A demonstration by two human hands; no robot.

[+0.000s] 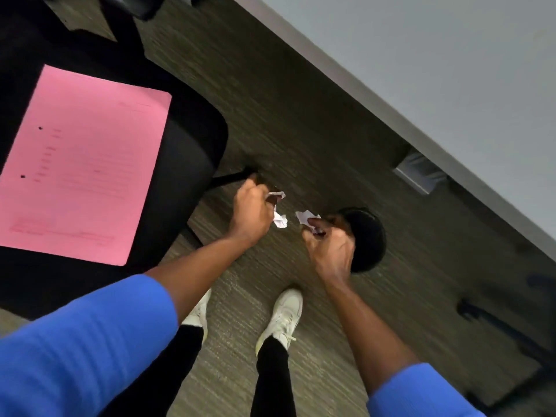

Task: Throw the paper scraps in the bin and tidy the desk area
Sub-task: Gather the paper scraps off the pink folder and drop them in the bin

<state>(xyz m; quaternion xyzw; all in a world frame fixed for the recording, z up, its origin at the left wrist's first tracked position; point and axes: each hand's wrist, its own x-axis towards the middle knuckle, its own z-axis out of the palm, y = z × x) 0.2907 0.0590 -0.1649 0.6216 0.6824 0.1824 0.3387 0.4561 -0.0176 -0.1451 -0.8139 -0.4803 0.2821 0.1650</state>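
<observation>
Left hand (251, 210) and right hand (329, 245) are each pinching crumpled paper scraps (279, 219) in closed fingers; light, soft, probably easy to bunch whole.

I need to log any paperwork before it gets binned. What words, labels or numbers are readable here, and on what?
None can be read.
Pink sheet on the black chair: faint printed lines, too blurred to read.
Paper scraps in the left hand and right hand: no legible text.
</observation>
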